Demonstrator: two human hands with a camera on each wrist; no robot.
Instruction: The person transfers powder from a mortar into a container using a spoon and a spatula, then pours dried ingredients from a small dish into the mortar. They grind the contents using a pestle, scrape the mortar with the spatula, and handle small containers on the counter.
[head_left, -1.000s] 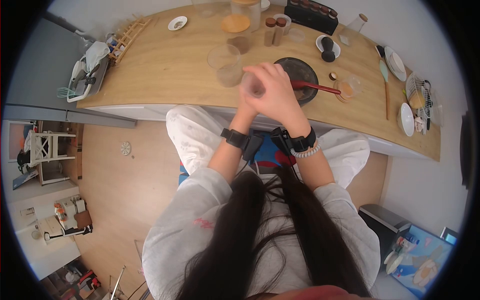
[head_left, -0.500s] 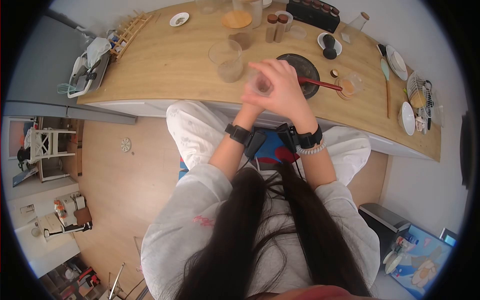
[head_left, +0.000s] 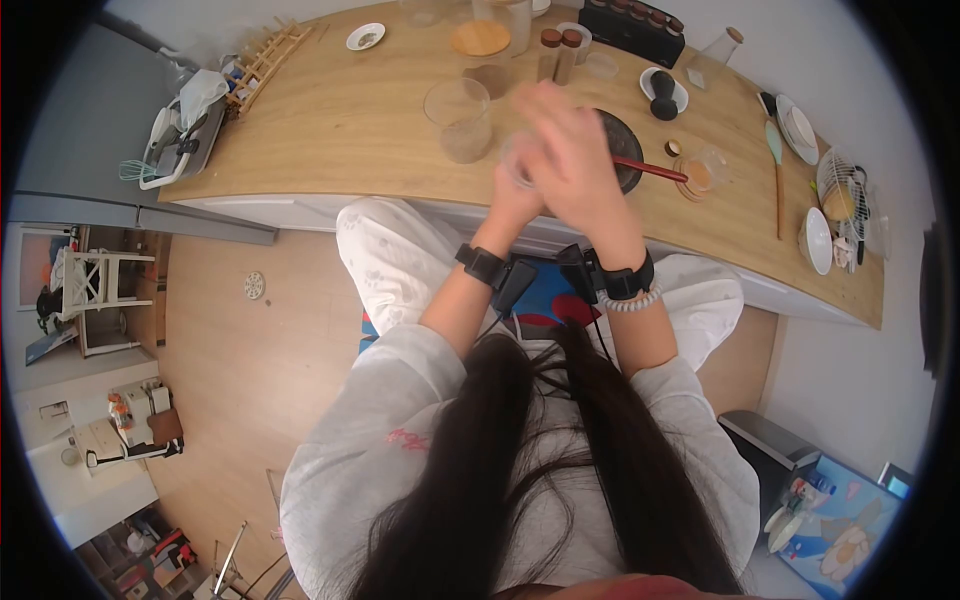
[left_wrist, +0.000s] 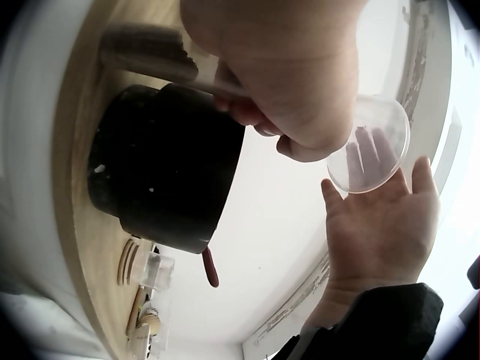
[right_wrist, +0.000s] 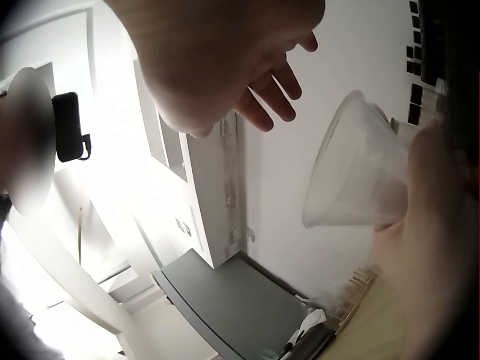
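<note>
Clear cup (right_wrist: 351, 176) gripped by left fingers (left_wrist: 250, 112), right fingers (right_wrist: 274, 100) spread near it, pink lettering (head_left: 407, 437) illegible.

Left of the clear container (head_left: 458, 128), the counter (head_left: 340, 125) is leaving me room to pass. The black pot (head_left: 627, 140) and red handle (head_left: 650, 169) are blocking my right side.

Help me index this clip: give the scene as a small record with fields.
left hand: grips a clear cup
right hand: open, fingers apart, off the cup near its mouth
cup contents: cannot tell
hands' place: above the near side of the table
pot: black, red handle sticking out over its rim
beyond the cup: tumbler, jar with round wooden lid
far right: spatula, white bowl
far left: whisk
</note>
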